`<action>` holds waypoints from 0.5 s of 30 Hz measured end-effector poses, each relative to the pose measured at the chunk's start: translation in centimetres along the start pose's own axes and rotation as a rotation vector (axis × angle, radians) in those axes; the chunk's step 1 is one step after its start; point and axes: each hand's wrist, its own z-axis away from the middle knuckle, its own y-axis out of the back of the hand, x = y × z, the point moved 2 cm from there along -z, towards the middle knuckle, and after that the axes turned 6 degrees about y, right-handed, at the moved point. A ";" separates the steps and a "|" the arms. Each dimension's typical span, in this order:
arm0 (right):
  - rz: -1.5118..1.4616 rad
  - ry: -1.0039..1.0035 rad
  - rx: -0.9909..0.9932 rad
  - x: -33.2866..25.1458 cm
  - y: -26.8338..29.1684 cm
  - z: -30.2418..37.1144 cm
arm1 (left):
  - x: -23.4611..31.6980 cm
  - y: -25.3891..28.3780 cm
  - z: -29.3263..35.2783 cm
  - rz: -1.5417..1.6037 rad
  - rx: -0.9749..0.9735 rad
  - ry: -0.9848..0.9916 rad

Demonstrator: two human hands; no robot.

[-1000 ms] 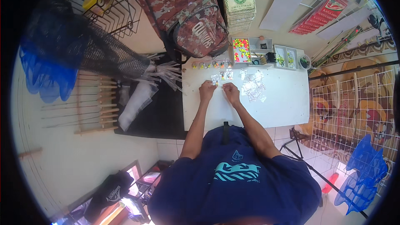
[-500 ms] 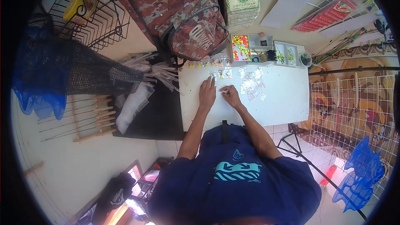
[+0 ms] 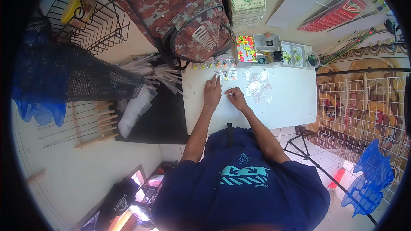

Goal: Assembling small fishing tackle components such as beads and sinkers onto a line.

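Note:
My left hand [image 3: 212, 93] lies on the white table [image 3: 284, 107] with its fingers stretched forward. Its fingertips reach the left end of a short row of small clear packets [image 3: 231, 75] with coloured pieces inside. To its right, my right hand [image 3: 236, 98] rests near the tabletop, thumb and forefinger pinched together. Whatever sits in that pinch is too small to make out. Farther back lies a second row of filled packets [image 3: 224, 63]. Right of my hands is a loose pile of clear zip bags [image 3: 258, 87].
Along the table's back edge stand a tray of pink and yellow pieces [image 3: 246, 49], a grey divided box [image 3: 267, 42], a white tray [image 3: 293, 54] and a round tub [image 3: 313, 60]. A camouflage backpack [image 3: 195, 30] hangs behind. Dark netting [image 3: 102, 79] hangs at left.
Both hands keep nearly the same place and pose. The whole view has shifted very slightly.

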 end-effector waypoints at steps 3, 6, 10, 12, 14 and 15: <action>0.015 -0.002 -0.004 -0.3 0.0 0.0 | -0.1 -0.1 0.0 0.012 -0.010 0.008; 0.000 0.002 -0.006 -0.2 0.1 0.0 | -0.2 -0.3 0.0 0.023 -0.008 0.010; 0.011 0.005 -0.016 -0.2 0.0 0.1 | -0.3 -0.6 -0.1 0.017 -0.006 0.019; 0.015 0.004 -0.015 0.0 -0.1 0.1 | -0.3 -0.5 -0.1 0.007 -0.005 0.020; 0.002 0.017 -0.010 0.2 -0.1 0.3 | 0.0 -0.2 -0.1 -0.002 -0.005 0.020; -0.011 0.031 -0.010 0.3 -0.1 0.4 | 0.1 0.0 -0.1 0.015 -0.020 0.031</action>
